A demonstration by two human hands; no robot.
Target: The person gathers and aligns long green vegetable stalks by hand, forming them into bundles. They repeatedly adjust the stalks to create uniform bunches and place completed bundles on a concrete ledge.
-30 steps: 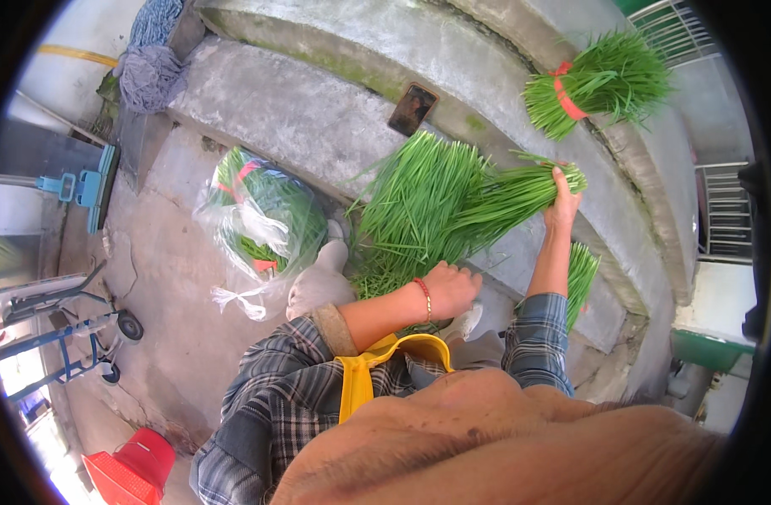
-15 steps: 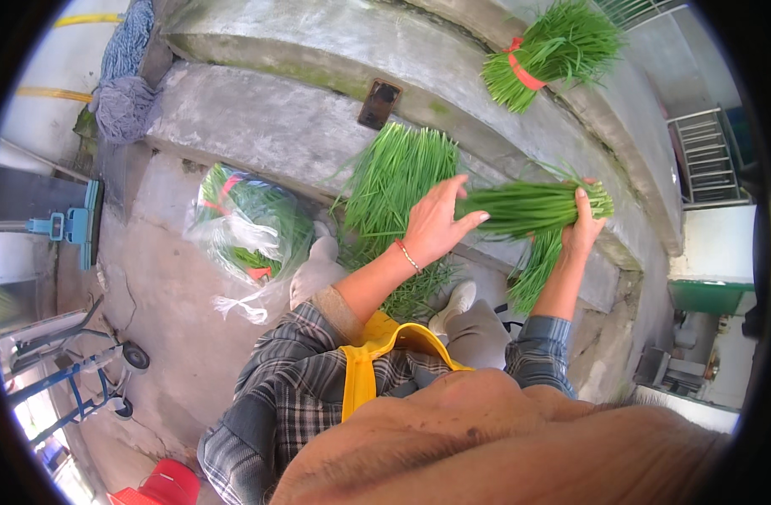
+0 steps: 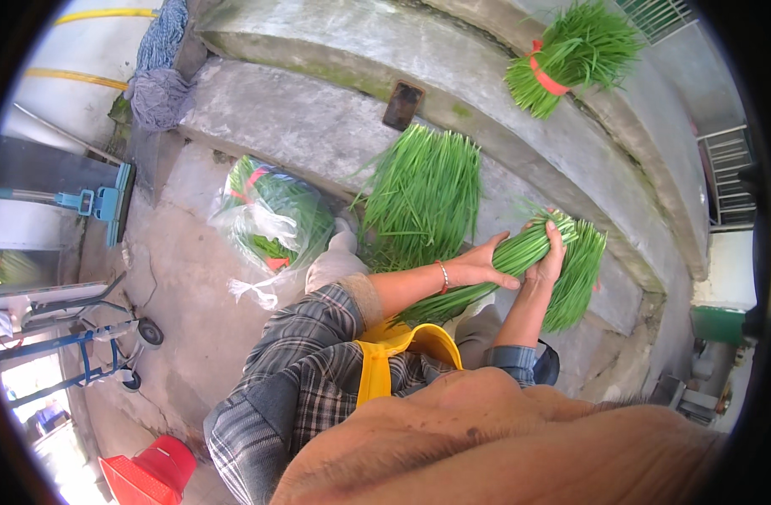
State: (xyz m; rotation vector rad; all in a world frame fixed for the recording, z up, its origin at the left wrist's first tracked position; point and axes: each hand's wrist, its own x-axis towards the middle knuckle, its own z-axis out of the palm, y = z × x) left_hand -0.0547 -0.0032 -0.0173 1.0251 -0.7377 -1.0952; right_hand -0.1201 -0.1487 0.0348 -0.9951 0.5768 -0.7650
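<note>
A bunch of long green garlic chives (image 3: 522,251) is held in front of me, stem ends up and to the right, leaves trailing down-left past my lap. My right hand (image 3: 547,259) wraps round it near the stem ends. Lower down, my left hand (image 3: 478,264) closes on the same bunch, thumb on top. A broad pile of loose chives (image 3: 428,185) lies on the concrete step left of my hands. Another heap of chives (image 3: 579,282) rests just beyond my right hand, partly covered by it.
A chive bundle with a red band (image 3: 562,67) lies on the upper step (image 3: 486,63). A phone (image 3: 403,104) sits near the loose pile. At left are a clear plastic bag of chives (image 3: 276,219), a blue cart (image 3: 87,353), a mop (image 3: 158,93) and a red bucket (image 3: 162,467).
The bunch has come closer to my body and swung so its leaves point down-left. My left hand, open beside the leaves before, now grips the bunch too.
</note>
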